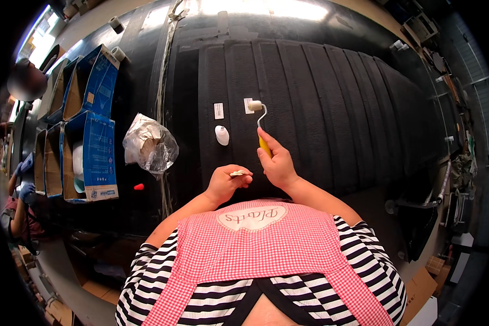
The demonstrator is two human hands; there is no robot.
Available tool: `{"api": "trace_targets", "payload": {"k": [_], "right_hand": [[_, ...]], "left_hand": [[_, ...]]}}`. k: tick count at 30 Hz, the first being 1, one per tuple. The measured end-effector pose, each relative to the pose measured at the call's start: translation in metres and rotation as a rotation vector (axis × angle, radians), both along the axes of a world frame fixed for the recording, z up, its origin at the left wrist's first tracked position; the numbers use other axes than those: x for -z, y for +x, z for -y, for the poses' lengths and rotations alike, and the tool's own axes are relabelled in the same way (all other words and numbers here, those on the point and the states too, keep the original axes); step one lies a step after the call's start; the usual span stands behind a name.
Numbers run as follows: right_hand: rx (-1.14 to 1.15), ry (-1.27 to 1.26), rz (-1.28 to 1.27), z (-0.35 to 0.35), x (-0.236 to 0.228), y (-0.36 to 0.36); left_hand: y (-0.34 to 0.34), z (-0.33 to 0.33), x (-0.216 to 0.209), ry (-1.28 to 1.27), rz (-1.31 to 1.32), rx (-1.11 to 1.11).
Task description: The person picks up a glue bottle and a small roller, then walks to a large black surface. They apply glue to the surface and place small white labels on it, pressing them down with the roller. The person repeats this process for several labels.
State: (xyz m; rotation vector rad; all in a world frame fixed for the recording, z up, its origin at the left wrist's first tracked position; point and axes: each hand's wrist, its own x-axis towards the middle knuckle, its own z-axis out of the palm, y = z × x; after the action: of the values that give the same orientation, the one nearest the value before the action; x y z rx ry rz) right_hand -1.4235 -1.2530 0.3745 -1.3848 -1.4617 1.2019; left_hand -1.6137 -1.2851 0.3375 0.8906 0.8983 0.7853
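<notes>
My right hand (279, 164) is closed round the yellow handle of a small hand roller (262, 120). The roller's white head rests over or just above a white label (247, 104) on the black ribbed sheet (309, 108). Nearer my body, my left hand (226, 183) is closed, with a small pale flat piece (237, 173) pinched in its fingers; its kind is too small to tell. Left of the roller lies a second white label (218, 111), with a small white bottle (221, 135) just below it.
Blue open cardboard boxes (103, 152) stand at the left, next to a crumpled clear plastic bag (149, 142). A small red cap (139, 187) lies nearer me. At the far left a person's gloved hands (27, 190) work. A metal bar (418, 204) stands at right.
</notes>
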Motion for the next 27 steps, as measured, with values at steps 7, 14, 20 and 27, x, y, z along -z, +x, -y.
{"api": "trace_targets", "payload": {"k": [7, 14, 20, 27], "right_hand": [[-0.035, -0.034, 0.032, -0.007, 0.005, 0.003], [-0.072, -0.004, 0.271, -0.010, 0.009, -0.002], [-0.092, -0.003, 0.308, -0.016, 0.005, -0.007], [-0.062, -0.011, 0.045, -0.012, 0.014, 0.003]], "left_hand": [[0.000, 0.002, 0.002, -0.019, 0.002, -0.014], [0.000, 0.002, 0.002, -0.018, 0.010, -0.012], [-0.001, 0.003, 0.004, -0.002, 0.000, 0.002], [0.000, 0.003, 0.002, -0.019, 0.016, -0.022]]}}
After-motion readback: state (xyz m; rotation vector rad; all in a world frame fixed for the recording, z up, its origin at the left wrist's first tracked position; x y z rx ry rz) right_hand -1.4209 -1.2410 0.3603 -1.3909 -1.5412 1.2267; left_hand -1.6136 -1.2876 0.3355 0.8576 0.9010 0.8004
